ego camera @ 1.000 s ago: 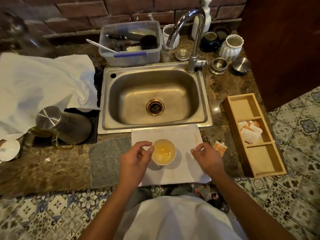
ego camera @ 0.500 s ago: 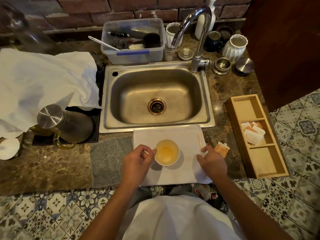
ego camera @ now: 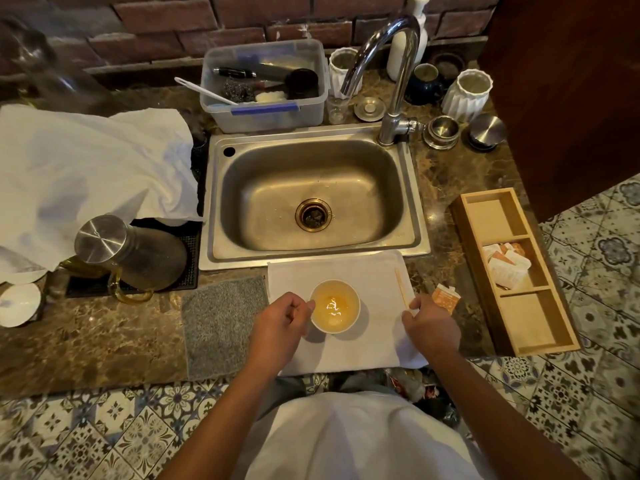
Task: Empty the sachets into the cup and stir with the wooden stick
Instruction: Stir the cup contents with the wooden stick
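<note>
Two hands [ego camera: 353, 327] flanking the cup [ego camera: 334, 305]

Left hand [ego camera: 281, 323] at cup [ego camera: 334, 305]

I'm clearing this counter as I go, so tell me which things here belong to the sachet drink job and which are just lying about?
Belong to the job:
cup, held by the left hand
wooden stick, by the right hand
orange sachet
sachets in the wooden tray

Just lying about:
sink
tap
plastic tub
jug
grey cloth
white jars
</note>
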`<action>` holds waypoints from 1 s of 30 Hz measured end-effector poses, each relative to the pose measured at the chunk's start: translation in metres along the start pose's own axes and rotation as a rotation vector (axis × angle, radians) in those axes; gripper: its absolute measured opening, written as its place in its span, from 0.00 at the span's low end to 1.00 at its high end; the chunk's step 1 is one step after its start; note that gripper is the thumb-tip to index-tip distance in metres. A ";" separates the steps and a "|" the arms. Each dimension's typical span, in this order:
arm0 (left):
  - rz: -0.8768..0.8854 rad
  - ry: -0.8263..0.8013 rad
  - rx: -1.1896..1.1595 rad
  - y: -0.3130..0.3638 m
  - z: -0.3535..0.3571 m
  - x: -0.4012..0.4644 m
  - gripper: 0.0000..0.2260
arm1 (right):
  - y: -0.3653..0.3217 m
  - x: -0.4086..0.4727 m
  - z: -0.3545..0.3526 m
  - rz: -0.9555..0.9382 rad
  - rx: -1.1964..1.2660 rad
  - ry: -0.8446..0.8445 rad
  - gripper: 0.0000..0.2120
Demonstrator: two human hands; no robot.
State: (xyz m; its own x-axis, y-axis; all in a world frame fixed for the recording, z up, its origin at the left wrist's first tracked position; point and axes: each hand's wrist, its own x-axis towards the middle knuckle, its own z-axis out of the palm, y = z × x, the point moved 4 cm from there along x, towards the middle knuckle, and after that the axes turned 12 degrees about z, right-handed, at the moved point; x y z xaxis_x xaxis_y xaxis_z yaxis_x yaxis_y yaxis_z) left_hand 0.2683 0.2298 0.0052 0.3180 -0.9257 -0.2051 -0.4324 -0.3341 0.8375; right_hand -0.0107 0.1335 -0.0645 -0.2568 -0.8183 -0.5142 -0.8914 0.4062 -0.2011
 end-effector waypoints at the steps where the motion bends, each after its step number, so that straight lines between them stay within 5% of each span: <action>1: -0.005 -0.006 0.001 0.000 0.000 0.000 0.12 | -0.001 0.000 -0.001 0.002 -0.010 0.001 0.08; 14: -0.034 -0.047 -0.088 -0.001 0.003 0.001 0.12 | -0.005 0.000 -0.012 0.003 0.091 -0.057 0.06; 22: -0.009 -0.047 -0.115 0.003 0.004 0.001 0.12 | -0.028 -0.024 -0.044 -0.173 0.394 -0.048 0.03; 30: -0.010 -0.050 -0.122 0.000 0.004 0.000 0.12 | -0.062 -0.056 -0.082 -0.290 0.636 -0.117 0.11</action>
State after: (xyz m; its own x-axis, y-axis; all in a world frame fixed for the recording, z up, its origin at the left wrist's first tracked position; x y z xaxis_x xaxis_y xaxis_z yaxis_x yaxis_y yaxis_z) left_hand 0.2646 0.2287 0.0030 0.2776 -0.9312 -0.2364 -0.3223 -0.3221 0.8902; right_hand 0.0279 0.1211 0.0454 0.0315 -0.8949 -0.4452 -0.5173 0.3666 -0.7733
